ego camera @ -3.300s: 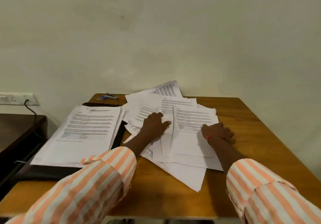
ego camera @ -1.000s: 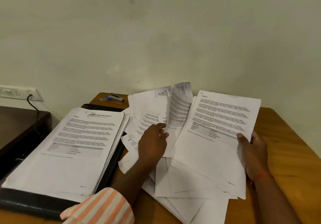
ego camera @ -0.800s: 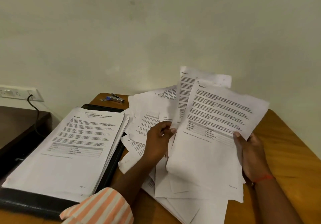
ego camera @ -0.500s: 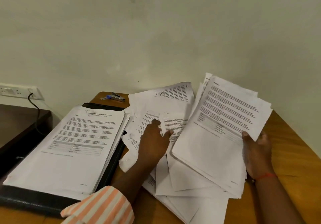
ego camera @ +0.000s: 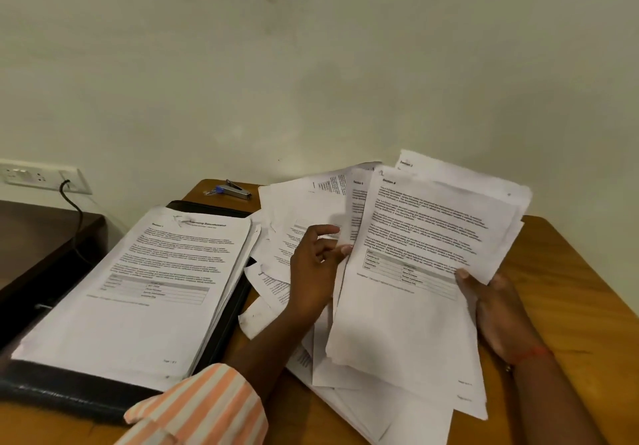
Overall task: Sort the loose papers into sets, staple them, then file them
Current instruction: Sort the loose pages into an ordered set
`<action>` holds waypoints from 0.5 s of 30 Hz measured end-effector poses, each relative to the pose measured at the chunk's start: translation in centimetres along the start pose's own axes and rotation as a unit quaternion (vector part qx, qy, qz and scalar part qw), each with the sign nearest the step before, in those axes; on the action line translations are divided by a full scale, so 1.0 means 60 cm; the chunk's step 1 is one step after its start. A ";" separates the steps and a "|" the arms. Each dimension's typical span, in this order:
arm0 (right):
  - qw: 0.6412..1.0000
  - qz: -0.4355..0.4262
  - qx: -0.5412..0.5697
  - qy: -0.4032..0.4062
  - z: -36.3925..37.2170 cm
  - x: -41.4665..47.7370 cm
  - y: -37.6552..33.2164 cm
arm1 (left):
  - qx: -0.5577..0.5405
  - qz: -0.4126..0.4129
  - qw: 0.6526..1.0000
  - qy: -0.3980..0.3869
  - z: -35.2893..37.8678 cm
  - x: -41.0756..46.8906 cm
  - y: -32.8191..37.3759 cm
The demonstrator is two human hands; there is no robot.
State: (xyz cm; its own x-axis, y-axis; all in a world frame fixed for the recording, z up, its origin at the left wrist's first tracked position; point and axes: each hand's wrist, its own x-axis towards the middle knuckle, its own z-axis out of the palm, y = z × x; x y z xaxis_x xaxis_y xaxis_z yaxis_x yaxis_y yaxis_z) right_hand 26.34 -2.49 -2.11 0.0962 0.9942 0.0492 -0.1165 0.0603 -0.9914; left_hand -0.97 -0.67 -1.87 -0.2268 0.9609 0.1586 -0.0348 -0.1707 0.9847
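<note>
The head view, the only one, shows a wooden table (ego camera: 570, 289) with paperwork spread across it. The right hand (ego camera: 498, 310) grips a sheaf of printed sheets (ego camera: 422, 272) by its right edge, thumb over the front page and fingers behind, so the sheaf stands tilted up off the table. The left hand (ego camera: 314, 272) has its fingers curled at the sheaf's left edge and appears to pinch a page there, though which sheet it has cannot be told. Under and behind both hands lie the loose papers (ego camera: 297, 209), fanned and overlapping in no order. To the left a squared-up stack (ego camera: 138, 289) rests on an open black folder (ego camera: 69, 392), apart from the heap. The stapler (ego camera: 231, 190) sits untouched at the table's far edge, just beyond the folder. A wall socket (ego camera: 34, 176) with a cable plugged in shows at far left, above a dark side table (ego camera: 41, 237). By the look of it the work is in the sorting step — one set is being gathered in hand, much of the heap is unsorted, and stapling and filing of these sheets are not yet begun.
</note>
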 end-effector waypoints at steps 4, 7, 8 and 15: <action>0.999 0.015 0.026 -0.036 0.004 -0.006 -0.010 | -0.052 -0.040 0.998 -0.022 -0.004 0.003 0.001; 1.000 0.001 -0.019 -0.014 0.008 -0.001 -0.001 | -0.066 -0.047 0.996 -0.048 -0.004 0.003 0.003; 0.999 -0.019 -0.016 0.024 0.005 0.004 0.002 | -0.057 -0.032 0.997 -0.043 -0.008 0.006 0.005; 0.965 -0.054 0.047 0.253 -0.031 0.016 0.003 | 0.559 0.149 0.808 -0.116 -0.092 0.057 -0.010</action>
State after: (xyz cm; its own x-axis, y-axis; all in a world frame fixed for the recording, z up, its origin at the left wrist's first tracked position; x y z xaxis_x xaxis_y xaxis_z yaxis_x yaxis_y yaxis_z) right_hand 28.26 -1.69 -2.46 0.5800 0.8123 0.0616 -0.1665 0.1922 -0.9671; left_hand -7.09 1.53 -2.32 0.1295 0.9506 0.2820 0.9172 -0.2229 0.3301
